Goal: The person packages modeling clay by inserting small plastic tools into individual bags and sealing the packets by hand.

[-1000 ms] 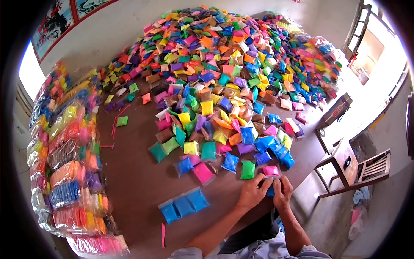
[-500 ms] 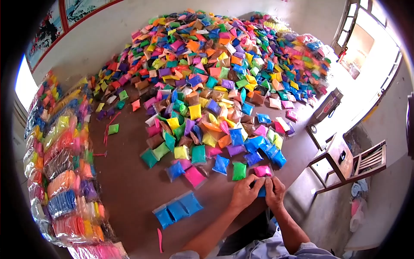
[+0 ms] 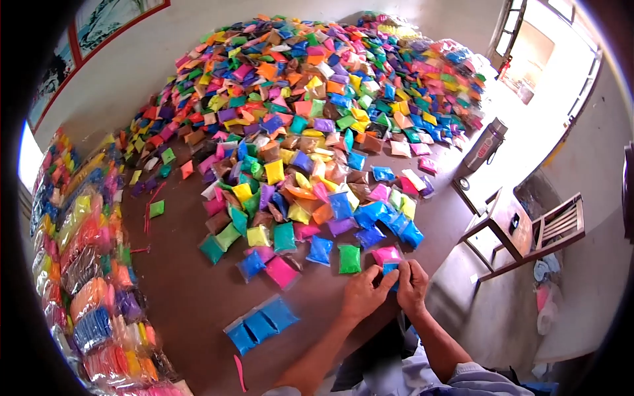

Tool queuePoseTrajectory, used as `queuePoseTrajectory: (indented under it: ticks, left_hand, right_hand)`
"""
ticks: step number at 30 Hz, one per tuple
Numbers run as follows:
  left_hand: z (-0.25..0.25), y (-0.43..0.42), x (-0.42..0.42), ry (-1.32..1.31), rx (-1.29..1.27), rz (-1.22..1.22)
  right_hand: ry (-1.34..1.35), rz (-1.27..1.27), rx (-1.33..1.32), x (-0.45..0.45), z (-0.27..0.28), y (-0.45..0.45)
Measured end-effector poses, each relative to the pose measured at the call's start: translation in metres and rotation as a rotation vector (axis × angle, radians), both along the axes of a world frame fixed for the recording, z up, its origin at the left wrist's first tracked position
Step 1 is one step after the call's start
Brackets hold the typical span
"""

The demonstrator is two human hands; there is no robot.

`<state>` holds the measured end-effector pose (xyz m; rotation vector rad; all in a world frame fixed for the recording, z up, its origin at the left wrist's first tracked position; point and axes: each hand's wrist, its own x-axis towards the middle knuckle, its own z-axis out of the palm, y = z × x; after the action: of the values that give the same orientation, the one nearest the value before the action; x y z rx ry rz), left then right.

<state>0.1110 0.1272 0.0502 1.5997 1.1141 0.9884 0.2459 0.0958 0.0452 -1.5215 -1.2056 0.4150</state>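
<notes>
Near the table's front edge, my left hand (image 3: 365, 291) and my right hand (image 3: 413, 289) pinch a small blue packet (image 3: 390, 268) between them. Its top part shows between the fingertips; the rest is hidden. Just beyond my fingers lies a bright pink packet (image 3: 386, 253), with a green packet (image 3: 349, 259) to its left. Farther left on the table is a strip of joined blue packets (image 3: 261, 325), side by side. Below that strip rests a thin pink plastic stick (image 3: 239, 373).
A large heap of colourful packets (image 3: 284, 86) covers the back of the brown table (image 3: 191, 290). Clear bags of sorted packets (image 3: 92, 297) line the left edge. At the right stand a metal flask (image 3: 485, 144) and a wooden chair (image 3: 558, 221).
The view has shifted slightly, so the table's contents sit farther left. Both hands still grip the blue packet, whose upper part now shows between the fingertips.
</notes>
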Motion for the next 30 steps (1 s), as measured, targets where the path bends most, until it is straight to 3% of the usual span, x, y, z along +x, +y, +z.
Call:
queuePoseTrajectory:
  ticks: [7, 12, 16, 24, 30]
  left_hand:
    - [-0.006, 0.002, -0.004, 0.031, 0.132, 0.091]
    - [0.006, 0.002, -0.004, 0.069, 0.021, 0.016]
    - [0.002, 0.001, -0.003, 0.174, 0.116, -0.043]
    - [-0.015, 0.001, 0.003, 0.042, 0.289, 0.110]
    - [-0.005, 0.000, 0.000, 0.075, 0.095, -0.005]
  right_hand:
    - [0.018, 0.055, -0.008, -0.003, -0.005, 0.004]
    - [-0.049, 0.055, -0.008, 0.000, -0.003, 0.002]
    - [0.019, 0.015, 0.006, 0.004, -0.008, 0.002]
    - [-0.010, 0.047, -0.069, -0.001, 0.003, 0.004]
    - [-0.005, 0.025, -0.026, 0.006, -0.008, 0.004]
